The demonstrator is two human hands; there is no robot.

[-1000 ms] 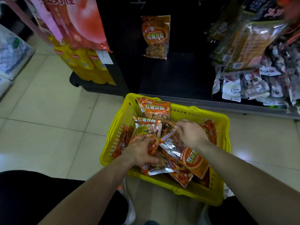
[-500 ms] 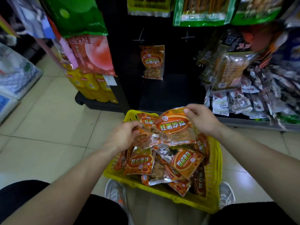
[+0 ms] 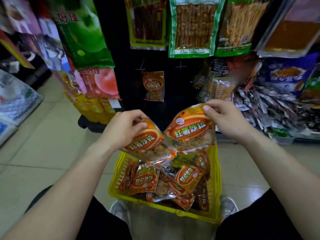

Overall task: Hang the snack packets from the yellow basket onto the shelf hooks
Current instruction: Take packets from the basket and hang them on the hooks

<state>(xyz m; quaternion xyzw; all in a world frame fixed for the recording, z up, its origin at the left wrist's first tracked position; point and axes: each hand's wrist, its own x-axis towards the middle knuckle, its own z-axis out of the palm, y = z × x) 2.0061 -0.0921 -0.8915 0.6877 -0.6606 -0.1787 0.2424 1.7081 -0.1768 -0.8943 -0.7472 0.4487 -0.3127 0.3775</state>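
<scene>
A yellow basket (image 3: 217, 184) on the floor between my feet holds several orange snack packets (image 3: 188, 175). Above it, my left hand (image 3: 123, 129) grips one orange packet (image 3: 147, 144) by its top edge. My right hand (image 3: 225, 118) pinches the top of a second orange packet (image 3: 188, 129). The two packets hang side by side, nearly touching. One identical packet (image 3: 153, 86) hangs on a hook of the dark shelf panel straight ahead. Two bare hooks (image 3: 140, 68) (image 3: 181, 66) stick out above it.
Green packets of stick snacks (image 3: 192, 26) hang above the panel. Pink and green bags (image 3: 97, 80) hang at the left over yellow packs. Crowded small packets (image 3: 270, 108) fill the right shelf. Pale floor tiles (image 3: 43, 135) lie at the left.
Both hands have risen out of the basket, each with an orange packet. The packets, overlapping half a second ago, are now held apart. The view has tilted up toward the shelf.
</scene>
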